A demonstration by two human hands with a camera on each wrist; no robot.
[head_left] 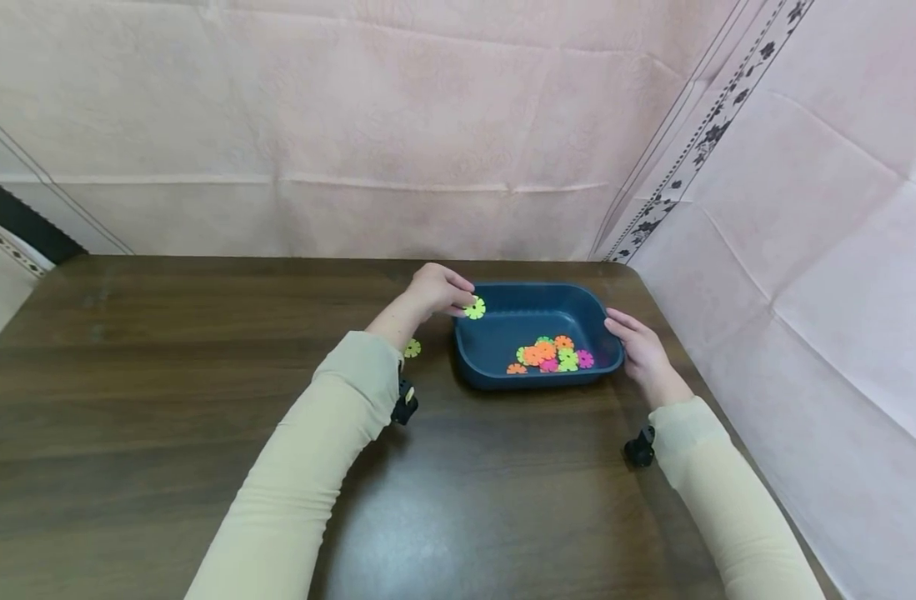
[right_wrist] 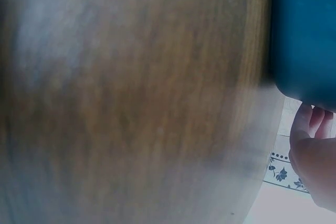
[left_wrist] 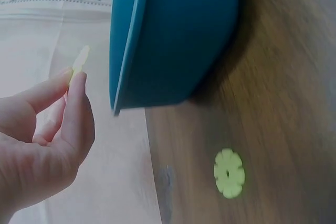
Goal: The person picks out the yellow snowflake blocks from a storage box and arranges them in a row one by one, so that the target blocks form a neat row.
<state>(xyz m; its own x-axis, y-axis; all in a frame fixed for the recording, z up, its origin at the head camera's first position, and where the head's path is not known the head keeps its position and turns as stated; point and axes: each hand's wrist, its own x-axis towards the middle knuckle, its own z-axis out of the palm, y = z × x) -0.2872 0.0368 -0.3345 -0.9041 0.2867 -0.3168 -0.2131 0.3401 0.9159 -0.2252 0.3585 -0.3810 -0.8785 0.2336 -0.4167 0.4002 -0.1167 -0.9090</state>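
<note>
Disc (head_left: pixel 475 308) in bright yellow-green, notched around its edge like a flower, sits pinched between the thumb and fingers of a person's left hand (head_left: pixel 437 293), just above the left end of a blue bin (head_left: pixel 521 318). From the left wrist we see it nearly edge-on, apart from the bin's lip. At the opposite end, the right hand (head_left: pixel 645 350) grips the bin by its rim; in the right wrist view we find its fingers against the end wall (much of that frame is blurred). On the bin's floor, toward the near side and right of centre, we see notched pieces (head_left: pixel 548 354) in orange, yellow-green, green, pink and purple, several overlapping, with one orange piece a little off to the left. Outside the bin, a second yellow-green disc (left_wrist: pixel 229 173) lies flat on the brown wooden table (head_left: pixel 165 400), near the bin's left end. Pale sleeves (head_left: pixel 300 467) cover both arms, and we spot a small black device (head_left: pixel 405 406) at each wrist. Beyond the table we see a pale, creased covering (head_left: pixel 427 125), bordered toward the right by a band of dark flowers (head_left: pixel 716 129).
</note>
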